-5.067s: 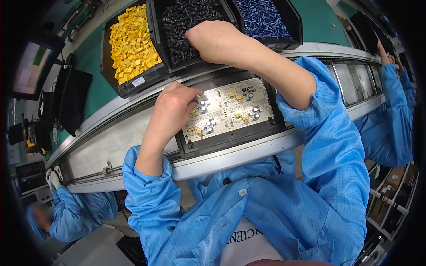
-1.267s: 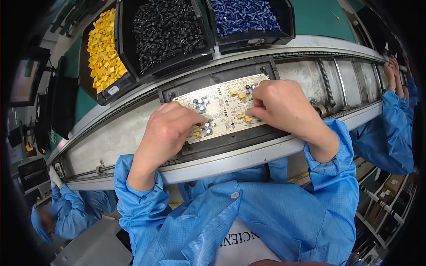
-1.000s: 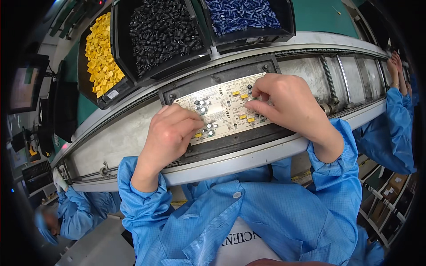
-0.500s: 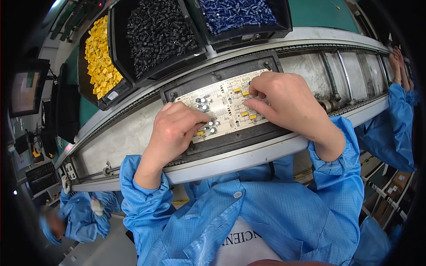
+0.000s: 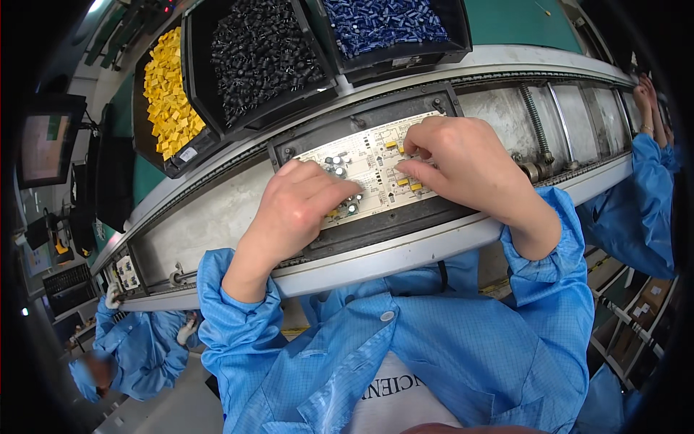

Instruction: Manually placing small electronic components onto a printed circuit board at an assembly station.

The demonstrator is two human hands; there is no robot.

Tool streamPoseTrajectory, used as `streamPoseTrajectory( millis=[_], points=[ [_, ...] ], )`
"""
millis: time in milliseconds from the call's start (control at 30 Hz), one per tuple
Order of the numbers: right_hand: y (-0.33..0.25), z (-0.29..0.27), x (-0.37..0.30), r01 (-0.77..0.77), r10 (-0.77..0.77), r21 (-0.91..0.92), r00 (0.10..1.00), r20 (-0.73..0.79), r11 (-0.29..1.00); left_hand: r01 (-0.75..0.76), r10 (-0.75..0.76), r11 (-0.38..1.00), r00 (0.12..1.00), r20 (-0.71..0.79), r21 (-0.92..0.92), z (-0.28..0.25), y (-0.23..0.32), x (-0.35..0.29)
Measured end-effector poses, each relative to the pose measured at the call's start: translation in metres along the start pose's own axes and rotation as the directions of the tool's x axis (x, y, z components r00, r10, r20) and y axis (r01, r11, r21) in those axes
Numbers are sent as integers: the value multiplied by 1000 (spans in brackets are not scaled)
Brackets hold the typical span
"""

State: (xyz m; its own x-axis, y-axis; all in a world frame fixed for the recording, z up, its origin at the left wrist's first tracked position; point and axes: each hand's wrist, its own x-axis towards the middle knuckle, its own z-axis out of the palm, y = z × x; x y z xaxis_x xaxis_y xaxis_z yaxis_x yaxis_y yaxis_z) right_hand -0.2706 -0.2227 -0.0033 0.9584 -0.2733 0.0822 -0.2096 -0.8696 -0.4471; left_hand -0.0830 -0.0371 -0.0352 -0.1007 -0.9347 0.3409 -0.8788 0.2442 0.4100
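A pale circuit board (image 5: 372,197) lies in a black carrier frame (image 5: 390,217) on the conveyor in front of me. My left hand (image 5: 300,206) is bent over its left half, fingers closed together, the index fingertip beside small round capacitors (image 5: 352,207). Whatever that hand pinches is hidden beneath it. More capacitors (image 5: 337,166) stand farther up the board. Over the right half is my right hand (image 5: 466,159), its fingers curled and the thumb near the index finger. Yellow block components (image 5: 403,182) sit beside that thumb. The contents of the right hand's curl are hidden.
Beyond the conveyor rail (image 5: 506,54) stand black bins of yellow blocks (image 5: 170,101), black capacitors (image 5: 260,61) and blue capacitors (image 5: 387,25). Another board (image 5: 129,271) lies at the conveyor's left end, near a gloved co-worker (image 5: 148,347). A second co-worker's arm (image 5: 650,173) reaches in at right.
My left hand has shifted right and slightly up, covering more of the lower capacitors. The board and carrier have slid slightly right. A board has appeared at the conveyor's left end.
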Motion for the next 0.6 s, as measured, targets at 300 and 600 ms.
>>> streamPoseTrajectory(
  millis=[300, 600],
  points=[
    [17, -7, 14, -8, 25, 185, 995, -93, 983, -28, 28, 1000, 998, -50, 1, -15, 6, -7],
    [-12, 9, -10, -30, 190, 506, 944, -269, 862, 441, -237, 849, 810, -537, 290, -86, -29, -145]
  ],
)
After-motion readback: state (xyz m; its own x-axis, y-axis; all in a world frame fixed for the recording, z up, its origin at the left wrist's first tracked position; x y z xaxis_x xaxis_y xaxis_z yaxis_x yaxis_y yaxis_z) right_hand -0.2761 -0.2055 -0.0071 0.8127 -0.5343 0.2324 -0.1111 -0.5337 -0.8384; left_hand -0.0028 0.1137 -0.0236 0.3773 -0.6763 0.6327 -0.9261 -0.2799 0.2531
